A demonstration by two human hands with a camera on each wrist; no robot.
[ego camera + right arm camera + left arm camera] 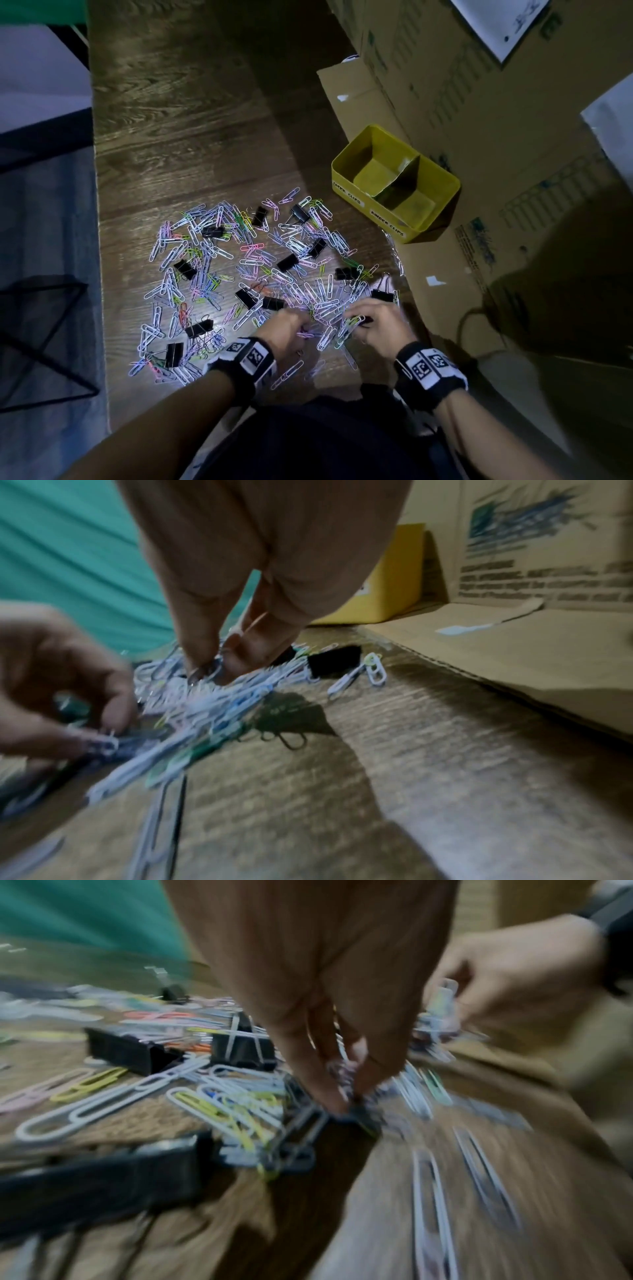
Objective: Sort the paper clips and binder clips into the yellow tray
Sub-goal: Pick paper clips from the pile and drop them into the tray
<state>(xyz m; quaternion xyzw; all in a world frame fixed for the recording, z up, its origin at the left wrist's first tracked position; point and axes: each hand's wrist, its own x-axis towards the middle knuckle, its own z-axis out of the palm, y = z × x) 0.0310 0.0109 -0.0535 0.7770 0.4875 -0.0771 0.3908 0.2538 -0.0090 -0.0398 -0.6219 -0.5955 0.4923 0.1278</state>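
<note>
both hands work at the near edge of the heap, so this looks like the gathering step: nothing shows in either half of the yellow tray [346, 171], which stands at the far right of the desk [191, 137] against a cardboard box [513, 137], well apart from the hands. the paper clips [239, 260] lie spread over the desk in a wide scatter, with black binder clips [287, 262] mixed among them.

the left hand [291, 325] has a narrow grip, its fingertips [329, 1096] pinched on a small bunch of paper clips low in the pile. the right hand [376, 325] has its fingers curled round a cluster of paper clips at the heap's near right side; both wrist views are blurred, so the exact count is not clear.

the next move, i judge, calls for lifting these bunches free without dragging tangled neighbours or a binder clip along, then carrying them to the compartment labelled for paper clips, the one nearer the heap.
</note>
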